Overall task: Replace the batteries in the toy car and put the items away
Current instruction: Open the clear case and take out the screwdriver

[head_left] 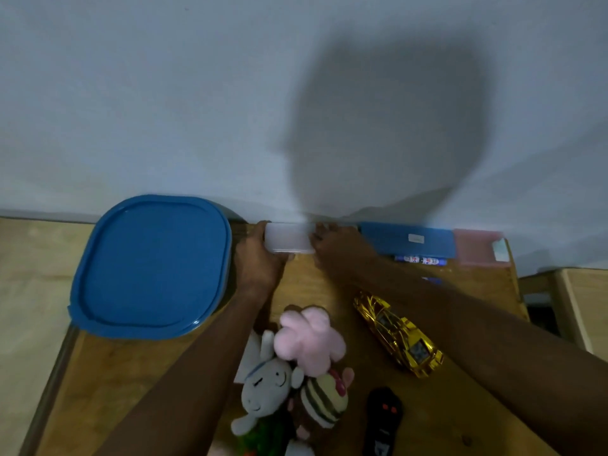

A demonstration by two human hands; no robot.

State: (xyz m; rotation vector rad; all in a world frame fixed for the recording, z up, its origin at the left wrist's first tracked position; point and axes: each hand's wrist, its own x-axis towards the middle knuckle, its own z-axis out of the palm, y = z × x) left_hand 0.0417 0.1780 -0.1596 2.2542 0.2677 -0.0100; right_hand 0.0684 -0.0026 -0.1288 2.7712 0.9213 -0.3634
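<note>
From the head camera, the only view we have, we look down at a wooden table pushed against a pale wall. Both arms reach to its far edge. There the left hand wraps its fingers round one end of a small translucent box, and the right hand grips the other end with its fingers curled over the top. We judge that holding it at both ends steadies it for prying it open or snapping it shut. The blur keeps us from telling whether its lid is on or what is inside. The toy car, gold and shiny, lies on the table under the right forearm, near the person and well apart from the box. Neither hand touches it, and we cannot see its battery hatch from here. Two blue-and-white batteries lie end to end just in front of a flat blue case by the wall, with a pink case beside that. They sit within easy reach of the right hand, which suits either loading or storing them. A black remote lies at the near edge beside a heap of plush toys. A large blue-lidded container stands closed to the left of the left hand, likely the place where the items go.
</note>
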